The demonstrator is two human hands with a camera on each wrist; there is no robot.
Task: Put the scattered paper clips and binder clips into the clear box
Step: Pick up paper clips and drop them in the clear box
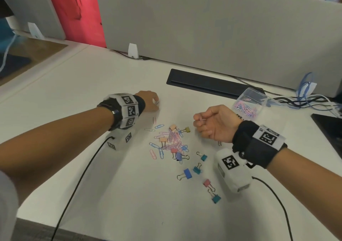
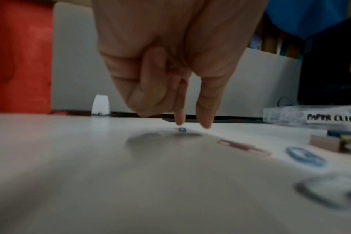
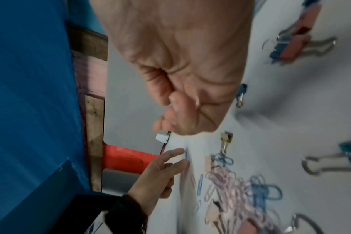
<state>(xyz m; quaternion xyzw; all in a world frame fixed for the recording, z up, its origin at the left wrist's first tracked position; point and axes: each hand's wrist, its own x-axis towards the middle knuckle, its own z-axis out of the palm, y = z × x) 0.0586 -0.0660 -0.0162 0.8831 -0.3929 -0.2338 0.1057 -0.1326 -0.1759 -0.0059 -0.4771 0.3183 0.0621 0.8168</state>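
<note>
A pile of pink and blue paper clips (image 1: pixel 172 140) lies mid-desk, with coloured binder clips (image 1: pixel 187 173) scattered around and in front of it. The clear box (image 1: pixel 249 101), holding several clips, stands at the back right; its "PAPER CLIPS" label (image 2: pixel 331 118) faces the left wrist view. My left hand (image 1: pixel 157 102) reaches down left of the pile. Its thumb and forefinger tips (image 2: pixel 179 121) are apart, just over a lone blue paper clip (image 2: pixel 182 129) lying on the desk. My right hand (image 1: pixel 200 122) hovers palm-up right of the pile, fingers curled round a pink paper clip (image 1: pixel 201 119).
A black cable slot (image 1: pixel 207 82) runs behind the hands, below the grey partition (image 1: pixel 203 27). Cables (image 1: pixel 305 100) bunch behind the box, and a dark flat object (image 1: pixel 329 127) sits at the right edge. Thin black wires (image 1: pixel 79 181) trail from both wrists over the desk.
</note>
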